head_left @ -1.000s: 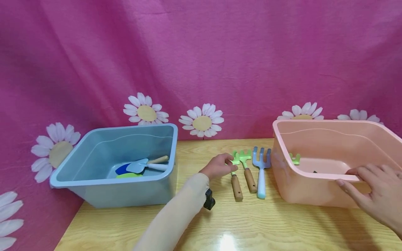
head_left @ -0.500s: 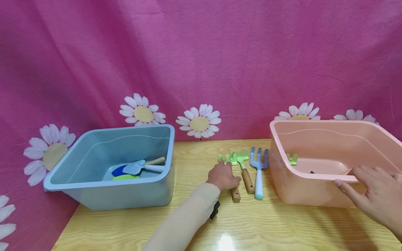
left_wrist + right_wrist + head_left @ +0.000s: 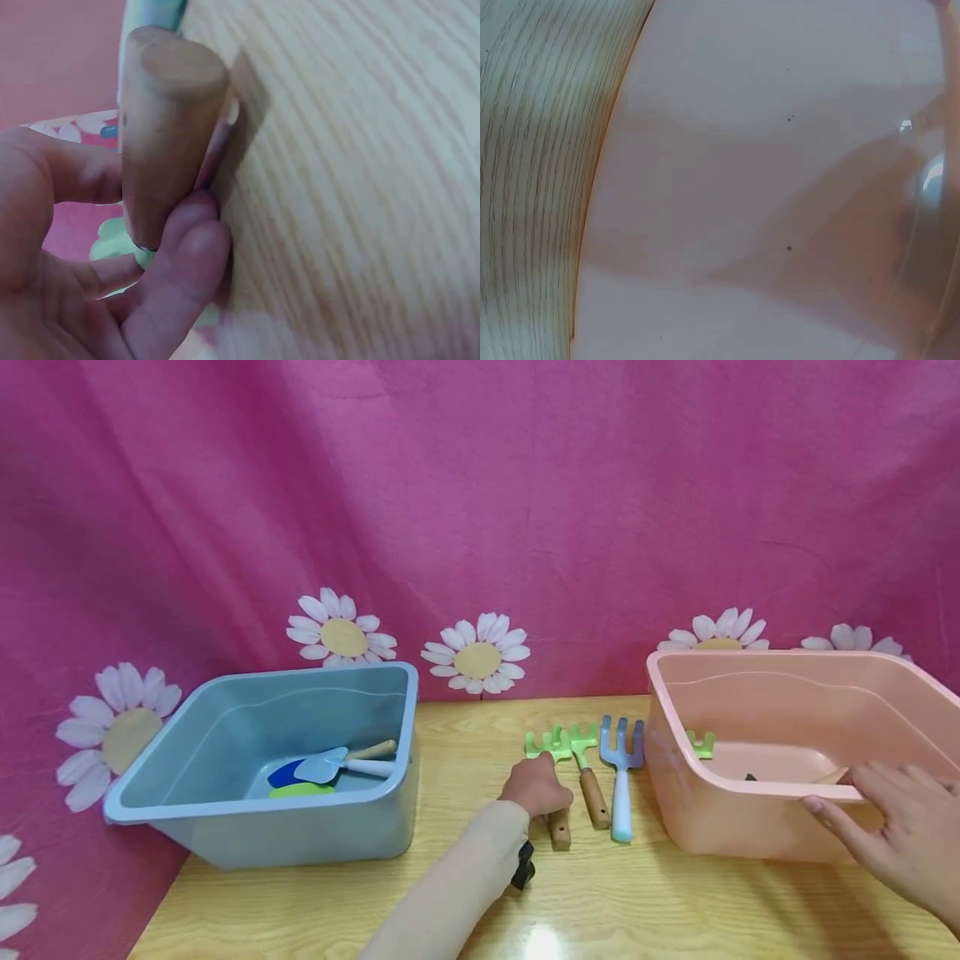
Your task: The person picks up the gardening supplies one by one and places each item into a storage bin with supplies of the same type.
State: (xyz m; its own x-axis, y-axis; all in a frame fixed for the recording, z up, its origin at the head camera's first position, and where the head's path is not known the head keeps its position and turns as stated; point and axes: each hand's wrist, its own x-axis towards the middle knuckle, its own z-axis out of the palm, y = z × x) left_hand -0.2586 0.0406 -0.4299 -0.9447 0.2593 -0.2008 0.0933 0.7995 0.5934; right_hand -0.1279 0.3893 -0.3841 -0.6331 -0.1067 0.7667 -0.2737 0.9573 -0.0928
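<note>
My left hand (image 3: 536, 785) grips the leftmost small garden fork (image 3: 560, 831), which has a wooden handle and green tines. In the left wrist view, fingers lie on either side of the wooden handle (image 3: 169, 142). Just right of it lie a second green garden fork (image 3: 594, 797) with a wooden handle and a blue-grey garden fork (image 3: 621, 802) with a pale handle. My right hand (image 3: 900, 827) rests over the front rim of the pink tub (image 3: 720, 787); its fingertips are hidden inside. The right wrist view shows the tub's outer wall (image 3: 705, 187) without the hand.
A blue tub (image 3: 300, 827) at left holds a light blue trowel (image 3: 322, 767) and other tools with blue and green blades. Green tines (image 3: 702, 745) show inside the pink tub. Behind the wooden table (image 3: 465, 718) hangs a pink daisy-patterned cloth (image 3: 480, 510).
My left hand has come down over the leftmost green fork and closed around its handle; the fork's head has shifted slightly left. The right hand has stayed at the pink tub's rim.
</note>
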